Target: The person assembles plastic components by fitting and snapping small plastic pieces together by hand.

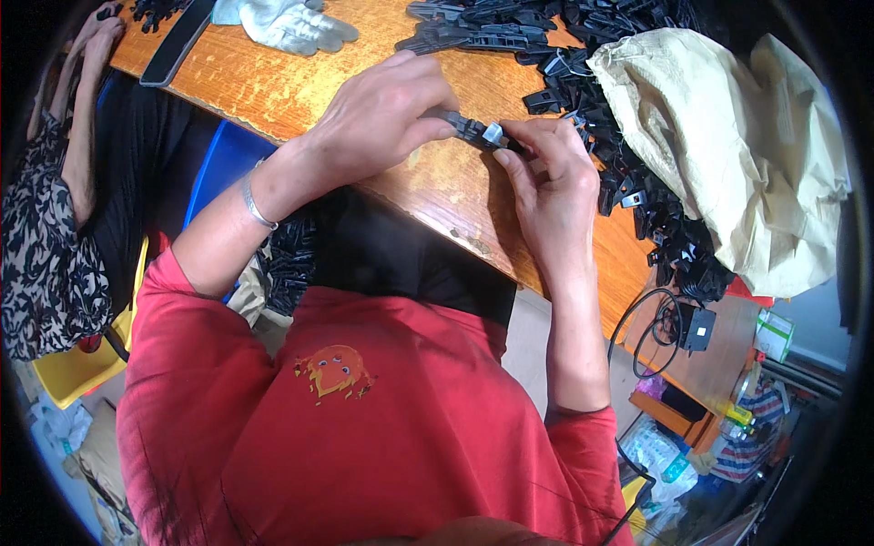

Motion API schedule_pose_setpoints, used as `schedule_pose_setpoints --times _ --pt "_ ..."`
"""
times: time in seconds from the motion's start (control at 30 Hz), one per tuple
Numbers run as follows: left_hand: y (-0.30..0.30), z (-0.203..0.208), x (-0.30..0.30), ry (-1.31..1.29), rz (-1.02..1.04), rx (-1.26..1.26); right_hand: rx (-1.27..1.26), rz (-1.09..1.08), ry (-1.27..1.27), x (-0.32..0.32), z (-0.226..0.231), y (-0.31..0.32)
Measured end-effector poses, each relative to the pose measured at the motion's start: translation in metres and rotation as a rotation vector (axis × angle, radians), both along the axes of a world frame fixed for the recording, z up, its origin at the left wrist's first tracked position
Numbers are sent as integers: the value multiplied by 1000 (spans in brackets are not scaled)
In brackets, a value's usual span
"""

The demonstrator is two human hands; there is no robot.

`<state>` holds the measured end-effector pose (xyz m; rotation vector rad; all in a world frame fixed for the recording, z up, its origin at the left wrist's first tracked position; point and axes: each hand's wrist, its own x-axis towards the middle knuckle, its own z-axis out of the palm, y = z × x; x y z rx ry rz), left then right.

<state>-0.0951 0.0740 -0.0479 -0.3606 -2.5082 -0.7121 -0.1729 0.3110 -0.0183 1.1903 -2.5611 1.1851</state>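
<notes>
Above the worn wooden table point(437, 196), a small dark plastic part point(469, 130) with a light, whitish piece point(492, 135) on it spans the gap between my hands. My left hand point(387, 114) pinches its left end between thumb and fingers. At the other end, beside the whitish piece, my right hand point(555, 164) has thumb and fingertips closed on the part. Its exact kind is too small to tell, and my fingers hide both ends.
Black plastic parts point(482, 35) lie heaped at the back; smaller black pieces point(669, 237) spread down the right. A cream sack point(710, 146) slumps there. A pale glove point(291, 23) and dark strip point(177, 45) lie at back left. Another person's arm point(80, 155) reaches in at far left.
</notes>
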Motion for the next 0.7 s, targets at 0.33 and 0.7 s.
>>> schedule_pose_setpoints --times 0.33,0.7 --pt "1 -3 -8 19 -9 55 -8 205 90 -28 -12 -28" --pt "-77 61 100 -478 48 76 74 178 48 -21 1 -15"
